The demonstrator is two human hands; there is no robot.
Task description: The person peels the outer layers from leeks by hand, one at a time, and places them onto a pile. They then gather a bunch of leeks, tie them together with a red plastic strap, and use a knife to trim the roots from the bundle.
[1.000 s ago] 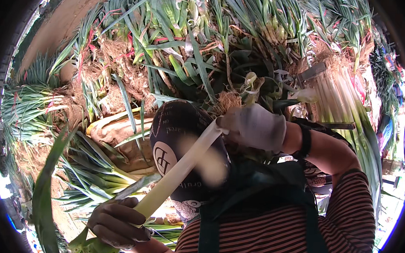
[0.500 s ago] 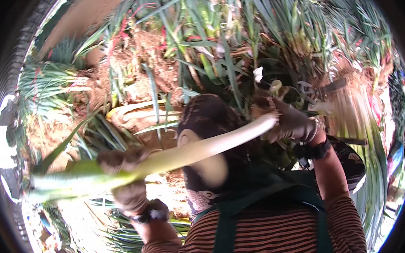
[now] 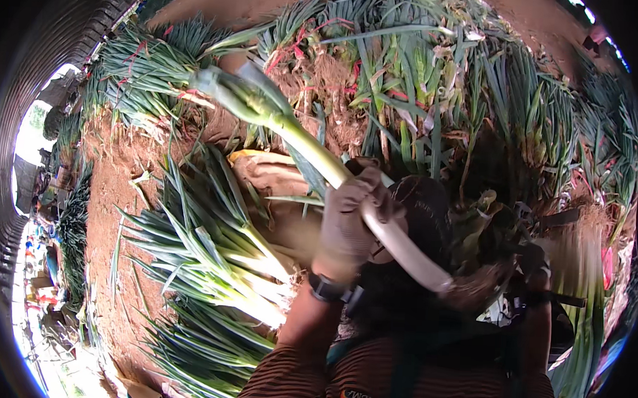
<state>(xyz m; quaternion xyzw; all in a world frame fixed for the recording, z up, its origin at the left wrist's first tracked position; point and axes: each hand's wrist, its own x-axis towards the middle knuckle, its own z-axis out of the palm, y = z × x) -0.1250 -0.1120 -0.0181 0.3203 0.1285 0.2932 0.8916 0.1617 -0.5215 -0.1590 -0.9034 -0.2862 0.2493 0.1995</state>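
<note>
A thick leek (image 3: 407,254) slants across the middle, its green leaf end to the upper left and its white stem to the lower right. My left hand (image 3: 354,213), in a grey glove, is closed around the white stem. Brown roots (image 3: 480,288) blur at the stem's lower end. My right hand (image 3: 534,265), also gloved, is at the lower right beside those roots. Shadow and motion hide its fingers, so whether it touches the roots is unclear. Several leeks lie in a loose pile (image 3: 214,244) to the left of my left forearm.
Leek bundles with red ties (image 3: 402,89) line the far side, and another bundle (image 3: 136,70) lies at the far left. Brown soil (image 3: 111,225) shows on the left. More leeks (image 3: 581,317) stretch along the right, near a dark flat bar (image 3: 561,218).
The leek has swung from low left to pointing up left. My left hand has moved right and up onto the white stem. My right hand has left the stem and moved down right.
</note>
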